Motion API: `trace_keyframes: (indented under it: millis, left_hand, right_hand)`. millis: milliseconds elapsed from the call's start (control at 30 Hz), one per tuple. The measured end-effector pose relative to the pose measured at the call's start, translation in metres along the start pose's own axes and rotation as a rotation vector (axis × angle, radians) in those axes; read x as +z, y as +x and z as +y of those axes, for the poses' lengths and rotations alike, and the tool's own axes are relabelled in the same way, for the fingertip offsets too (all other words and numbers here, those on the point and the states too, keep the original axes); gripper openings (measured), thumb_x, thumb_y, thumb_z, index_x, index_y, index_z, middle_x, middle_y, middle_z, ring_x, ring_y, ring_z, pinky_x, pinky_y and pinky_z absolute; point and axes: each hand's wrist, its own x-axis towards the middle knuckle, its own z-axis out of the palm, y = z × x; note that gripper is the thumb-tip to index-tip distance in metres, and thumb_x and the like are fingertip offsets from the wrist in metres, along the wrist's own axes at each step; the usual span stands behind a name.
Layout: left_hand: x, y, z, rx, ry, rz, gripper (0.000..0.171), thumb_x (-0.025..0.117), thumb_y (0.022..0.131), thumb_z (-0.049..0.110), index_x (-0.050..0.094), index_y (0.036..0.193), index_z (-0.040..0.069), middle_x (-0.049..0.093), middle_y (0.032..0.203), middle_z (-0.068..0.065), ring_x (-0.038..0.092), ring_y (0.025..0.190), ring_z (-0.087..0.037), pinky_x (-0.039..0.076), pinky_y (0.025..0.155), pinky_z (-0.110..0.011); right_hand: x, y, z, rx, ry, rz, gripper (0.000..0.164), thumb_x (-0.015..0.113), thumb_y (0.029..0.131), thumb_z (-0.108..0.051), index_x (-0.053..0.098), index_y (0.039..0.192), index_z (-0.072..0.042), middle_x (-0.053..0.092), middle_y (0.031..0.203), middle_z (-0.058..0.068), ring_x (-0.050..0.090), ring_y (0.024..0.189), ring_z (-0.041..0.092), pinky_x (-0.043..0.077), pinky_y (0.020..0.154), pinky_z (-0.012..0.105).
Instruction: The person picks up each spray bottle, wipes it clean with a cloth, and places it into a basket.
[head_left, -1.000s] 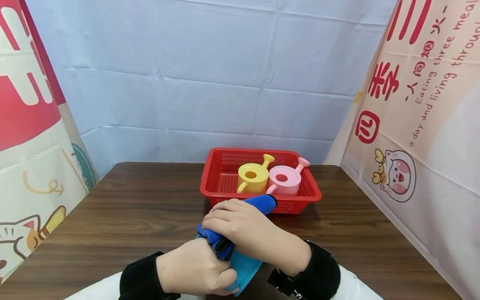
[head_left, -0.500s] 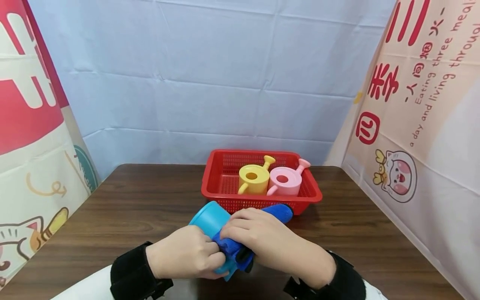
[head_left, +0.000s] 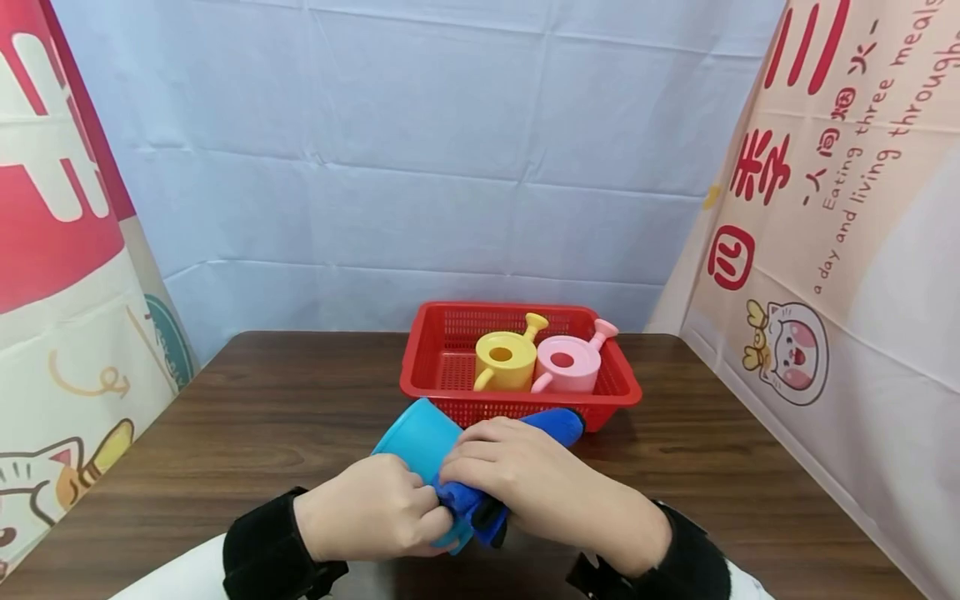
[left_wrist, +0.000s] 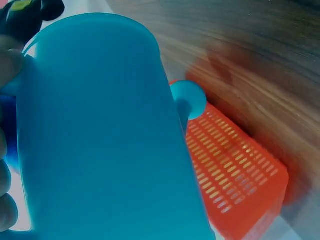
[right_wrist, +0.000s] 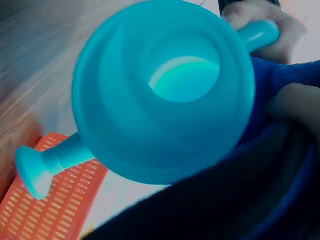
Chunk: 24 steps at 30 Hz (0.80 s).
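My left hand (head_left: 378, 510) grips the handle of a light blue toy watering can (head_left: 420, 433), which is tipped sideways over the table. In the right wrist view the can's top opening faces the camera, with the handle (right_wrist: 262, 36) in the left fingers and the spout (right_wrist: 37, 170) pointing the other way. My right hand (head_left: 517, 471) holds a bunched dark blue cloth (head_left: 555, 423) with black edging against the can's side. From the left wrist, the can's smooth wall (left_wrist: 105, 130) fills most of the view.
Just beyond the hands stands a red perforated basket (head_left: 450, 400). Inside it are a yellow watering can (head_left: 504, 367) and a pink watering can (head_left: 573, 367), side by side. Light blue fabric (head_left: 420, 167) hangs behind the brown wooden table (head_left: 300, 400); printed fabric hangs on both sides.
The can has been turned, bringing its body into view ahead of the left hand. My right hand and the cloth shifted slightly right and nearer. Over the last half second little has moved.
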Motion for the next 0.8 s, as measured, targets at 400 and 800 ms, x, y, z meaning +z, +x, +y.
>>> trace_keyframes:
  millis: [400,800]
  left_hand:
    - [0.005,0.004,0.015,0.014,-0.038,0.023,0.033,0.042,0.097,0.024,0.039,0.064,0.02,0.029,0.053,0.01,0.024,0.044,-0.001,0.018,0.048,-0.013]
    - [0.007,0.007,0.015,0.027,-0.084,0.034,0.035,0.051,0.095,0.035,0.04,0.065,0.02,0.03,0.054,0.01,0.028,0.045,0.0,0.019,0.049,-0.011]
  right_hand:
    - [0.012,0.033,0.005,0.026,-0.006,0.011,0.034,0.076,0.077,-0.021,0.063,0.109,-0.021,0.063,0.104,-0.012,0.052,0.107,0.007,0.034,0.098,0.021]
    - [0.016,0.029,0.011,0.064,0.076,0.043,0.04,0.078,0.074,-0.021,0.062,0.111,-0.019,0.063,0.108,-0.01,0.053,0.107,0.008,0.038,0.096,0.024]
